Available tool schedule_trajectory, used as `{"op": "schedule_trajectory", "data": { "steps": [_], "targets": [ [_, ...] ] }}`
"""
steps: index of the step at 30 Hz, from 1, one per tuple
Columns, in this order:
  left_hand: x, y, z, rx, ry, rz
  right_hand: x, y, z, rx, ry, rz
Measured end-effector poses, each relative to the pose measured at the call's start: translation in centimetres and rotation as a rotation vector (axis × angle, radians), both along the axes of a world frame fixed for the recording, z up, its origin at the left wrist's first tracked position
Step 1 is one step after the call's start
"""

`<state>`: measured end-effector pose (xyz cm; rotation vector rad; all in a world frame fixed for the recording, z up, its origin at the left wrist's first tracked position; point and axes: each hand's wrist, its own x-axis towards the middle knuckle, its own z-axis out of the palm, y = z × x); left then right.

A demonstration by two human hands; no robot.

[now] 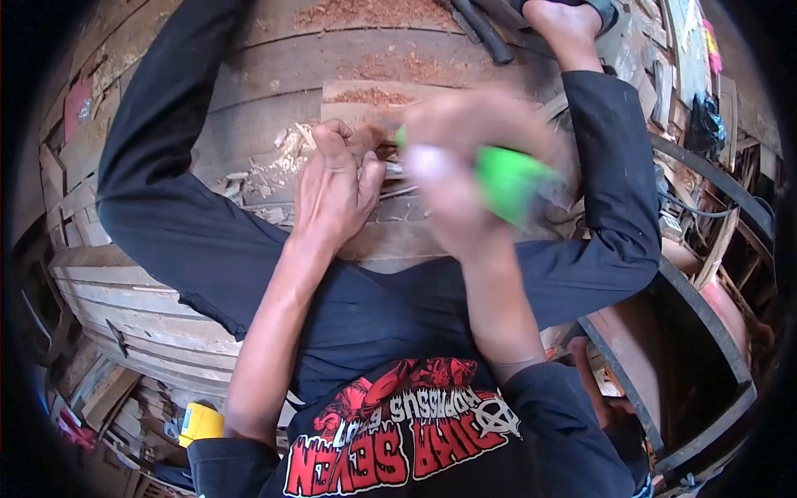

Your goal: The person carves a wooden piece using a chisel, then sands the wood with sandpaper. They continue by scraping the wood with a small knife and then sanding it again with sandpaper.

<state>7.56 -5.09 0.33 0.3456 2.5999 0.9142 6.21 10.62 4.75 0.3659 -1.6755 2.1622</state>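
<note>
On the wooden floor between my legs, my left hand (336, 178) is closed with its fingers curled. At its fingertips is a small brown piece (368, 138) that looks like wood, mostly covered by the fingers. My right hand (461, 153), smeared by motion, is closed around a bright green tool (508, 181) just to the right of the left hand. The blur and the hand hide the tool's working end, so its exact kind does not show. Pale wood shavings (290, 153) lie beside my left hand.
My bent legs in dark trousers (158, 199) frame the spot on both sides. Reddish shavings (374, 97) and dark rods (481, 31) lie farther out on the planks. At right is a curved dark frame (706, 324); a yellow object (201, 423) is at lower left.
</note>
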Motion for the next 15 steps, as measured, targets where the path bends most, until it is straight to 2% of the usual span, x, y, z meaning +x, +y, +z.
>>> {"op": "schedule_trajectory", "data": {
  "steps": [1, 2, 4, 5, 7, 8, 10, 11, 12, 13, 15],
  "targets": [
    [-0.2, -0.1, -0.2, -0.029, 0.046, -0.04, -0.8, -0.5, -0.9, 0.196, -0.049, 0.013],
    [-0.3, -0.1, -0.4, -0.057, 0.093, -0.078, -0.5, -0.3, -0.9, 0.188, -0.073, 0.058],
    [-0.3, -0.4, -0.4, -0.05, 0.025, -0.091, -1.9, -0.5, -0.5, 0.121, 0.072, -0.014],
    [0.3, -0.7, -0.4, -0.021, 0.205, -0.129, -0.7, -0.2, 0.6, -0.036, -0.066, -0.06],
    [0.3, -0.6, -1.7, 0.053, 0.083, 0.016, -0.8, 0.9, 4.7, -0.218, -0.1, -0.035],
    [0.9, -0.6, -1.8, 0.091, 0.008, 0.08, -0.9, 0.8, 4.3, -0.179, -0.065, -0.02],
    [0.3, -0.3, -1.3, 0.061, 0.093, 0.023, -0.9, 0.6, 3.4, -0.105, 0.01, 0.01],
    [0.0, -0.2, -0.8, 0.028, 0.15, -0.039, -1.0, 0.3, -0.7, 0.081, 0.045, 0.007],
    [-0.2, -0.2, -0.5, -0.004, 0.206, -0.102, -1.4, 0.1, -0.8, 0.182, 0.063, 0.022],
    [-0.4, -0.2, -0.8, 0.021, 0.194, -0.069, -1.7, 0.0, -0.9, 0.281, 0.085, 0.036],
    [-0.3, -0.1, -0.4, 0.046, 0.157, -0.024, -1.7, 0.1, -0.4, 0.062, -0.031, 0.006]
  ]
}}
